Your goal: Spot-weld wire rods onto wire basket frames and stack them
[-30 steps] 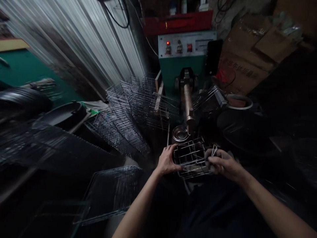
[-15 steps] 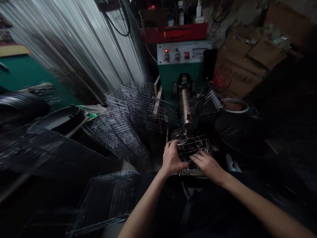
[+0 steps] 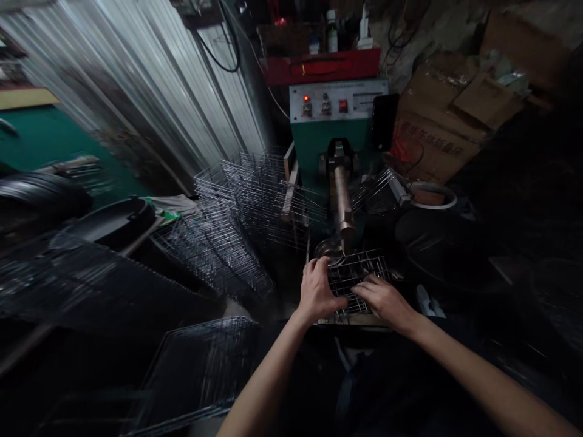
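Observation:
A small wire rack (image 3: 348, 281) of crossed metal rods lies in front of the machine, under the tip of its copper-coloured electrode arm (image 3: 344, 203). My left hand (image 3: 315, 290) holds the rack's left side, fingers at the far left corner and thumb stretched toward the middle. On the right part of the rack, my right hand (image 3: 385, 301) has its fingers bent and close together on the rods; its thumb is hidden. Just beyond my left fingertips is a round metal part (image 3: 328, 247), partly covered. Dim light hides the rack's underside.
The green machine (image 3: 310, 142) has a control panel (image 3: 339, 100) with a lit red lamp. Stacked wire panels (image 3: 228, 224) stand to the left, and another wire panel stack (image 3: 200, 364) lies lower left. Cardboard boxes (image 3: 444, 121) are at back right. A dark round seat-like shape (image 3: 437, 243) is at right.
My right hand has shifted slightly right and its fingers are drawn in a little. My left hand stays on the rack, nearly unmoved.

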`<state>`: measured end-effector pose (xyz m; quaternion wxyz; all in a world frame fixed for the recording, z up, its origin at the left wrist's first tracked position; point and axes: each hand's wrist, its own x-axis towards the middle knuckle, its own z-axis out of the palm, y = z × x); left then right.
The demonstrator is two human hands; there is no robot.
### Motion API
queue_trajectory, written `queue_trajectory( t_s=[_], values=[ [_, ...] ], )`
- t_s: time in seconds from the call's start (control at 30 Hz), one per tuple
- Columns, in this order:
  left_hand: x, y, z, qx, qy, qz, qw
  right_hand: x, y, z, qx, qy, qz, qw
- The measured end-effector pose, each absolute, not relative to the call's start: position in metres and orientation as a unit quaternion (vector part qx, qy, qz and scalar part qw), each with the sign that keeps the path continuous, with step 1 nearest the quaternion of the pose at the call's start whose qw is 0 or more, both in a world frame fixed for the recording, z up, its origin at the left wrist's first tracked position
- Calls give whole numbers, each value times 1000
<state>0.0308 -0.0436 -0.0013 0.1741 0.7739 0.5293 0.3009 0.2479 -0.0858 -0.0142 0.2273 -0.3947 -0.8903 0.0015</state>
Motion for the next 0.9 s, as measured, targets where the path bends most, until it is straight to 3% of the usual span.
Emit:
queue_trajectory(
  t_s=[0.5,0.9],
  values=[
    [35,-18,-4,768,534,310,168,248,-61,-4,-426,-880,16,209],
    [36,20,7,764,551,294,161,242,-26,-7,-516,-810,-43,274]
  ],
)
